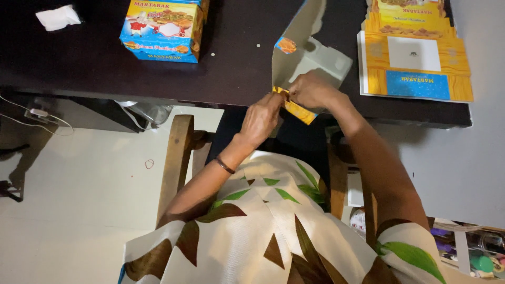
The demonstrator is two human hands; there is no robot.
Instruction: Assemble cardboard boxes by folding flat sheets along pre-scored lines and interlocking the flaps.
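A flat printed cardboard box blank [307,55], grey inside and yellow and blue outside, lies partly folded at the near edge of the dark table [231,73]. My left hand [261,118] pinches its yellow flap at the table's edge. My right hand [311,90] grips the same flap from the right, fingers closed on the cardboard. Both hands touch each other over the fold.
An assembled blue and yellow box [163,29] stands at the back left. A stack of flat box blanks [415,58] lies at the right. A crumpled white paper [58,17] sits far left. A wooden chair arm [176,158] is below the table; cables [37,115] run at left.
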